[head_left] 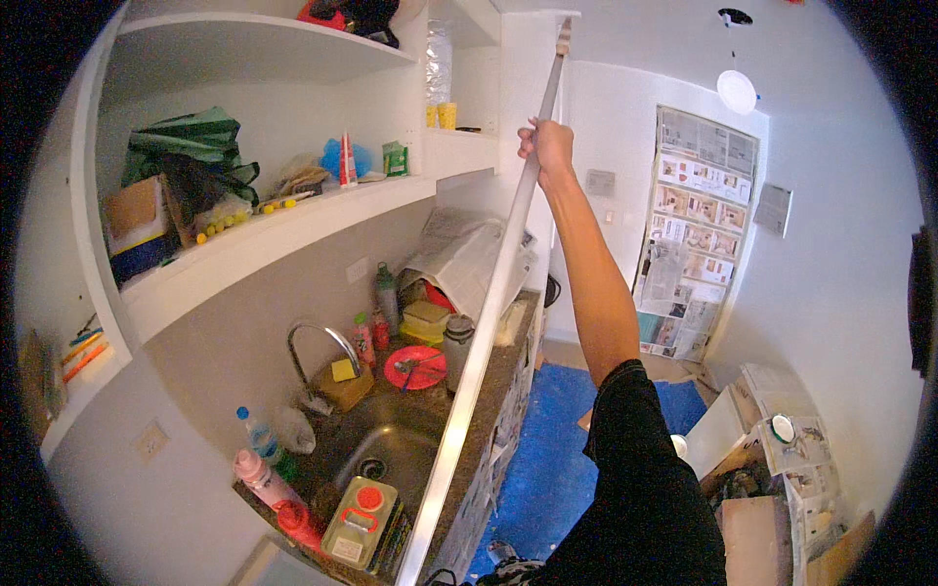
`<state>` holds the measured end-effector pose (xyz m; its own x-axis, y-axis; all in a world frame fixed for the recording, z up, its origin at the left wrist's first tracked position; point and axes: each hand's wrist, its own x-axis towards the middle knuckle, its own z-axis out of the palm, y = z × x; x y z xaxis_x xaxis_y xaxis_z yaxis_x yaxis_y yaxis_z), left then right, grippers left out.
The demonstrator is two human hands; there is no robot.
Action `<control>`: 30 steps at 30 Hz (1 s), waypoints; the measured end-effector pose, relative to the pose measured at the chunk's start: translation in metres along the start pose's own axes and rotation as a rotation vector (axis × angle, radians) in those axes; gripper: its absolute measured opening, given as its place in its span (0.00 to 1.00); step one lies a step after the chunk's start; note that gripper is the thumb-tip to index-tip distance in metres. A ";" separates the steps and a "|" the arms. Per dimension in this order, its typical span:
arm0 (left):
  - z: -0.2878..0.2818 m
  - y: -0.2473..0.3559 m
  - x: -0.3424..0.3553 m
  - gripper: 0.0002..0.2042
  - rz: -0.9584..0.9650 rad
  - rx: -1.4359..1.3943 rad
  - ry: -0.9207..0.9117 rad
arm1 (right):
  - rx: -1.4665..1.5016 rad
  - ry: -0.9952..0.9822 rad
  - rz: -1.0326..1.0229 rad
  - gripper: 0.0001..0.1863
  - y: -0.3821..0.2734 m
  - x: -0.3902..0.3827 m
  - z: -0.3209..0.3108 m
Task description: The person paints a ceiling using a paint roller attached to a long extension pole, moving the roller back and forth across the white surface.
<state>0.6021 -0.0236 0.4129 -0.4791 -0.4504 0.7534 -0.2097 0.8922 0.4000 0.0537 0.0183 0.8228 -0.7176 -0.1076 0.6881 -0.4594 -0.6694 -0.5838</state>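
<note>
My right hand (pixel 550 146) is raised high in front of me, its fingers closed round a long pale metal pole (pixel 489 322). The pole slants from the lower edge up past the cabinet to the ceiling. At its upper tip is a small brush-like piece (pixel 564 37), close to the top of the white wall; whether it touches is too small to tell. A black short sleeve (pixel 655 479) covers my upper arm. My left hand is outside the picture.
White open shelves (pixel 283 220) hold bags and tubes on the left. Below are a steel sink (pixel 391 439), a tap (pixel 322 352), a rectangular can (pixel 362 527), and a red plate (pixel 415 367). Blue sheeting (pixel 562 430) covers the floor. A newspaper-covered door (pixel 696 225) stands behind; a white disc (pixel 737 92) hangs overhead.
</note>
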 end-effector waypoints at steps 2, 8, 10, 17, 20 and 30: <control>0.005 -0.002 0.001 0.17 0.030 -0.006 -0.008 | -0.012 0.024 0.004 0.11 0.006 0.005 -0.018; 0.060 -0.003 0.021 0.19 0.224 0.056 -0.042 | -0.057 0.080 -0.011 0.11 0.028 0.061 -0.080; 0.092 0.008 0.031 0.19 0.211 0.062 -0.054 | -0.080 0.088 -0.042 0.11 0.037 0.090 -0.099; 0.212 0.070 0.089 0.23 -0.584 -0.357 -0.195 | -0.058 0.053 -0.073 0.07 0.069 0.209 -0.154; 0.238 0.110 0.129 0.20 -0.296 -0.239 -0.091 | -0.081 0.049 -0.090 0.10 0.066 0.232 -0.165; 0.284 0.132 0.162 0.19 -0.152 -0.155 -0.143 | -0.028 0.066 -0.078 0.10 0.088 0.290 -0.199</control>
<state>0.2545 0.0307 0.4395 -0.5697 -0.5599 0.6016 -0.1605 0.7937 0.5867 -0.2985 0.0746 0.8856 -0.7118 -0.0064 0.7024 -0.5291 -0.6529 -0.5421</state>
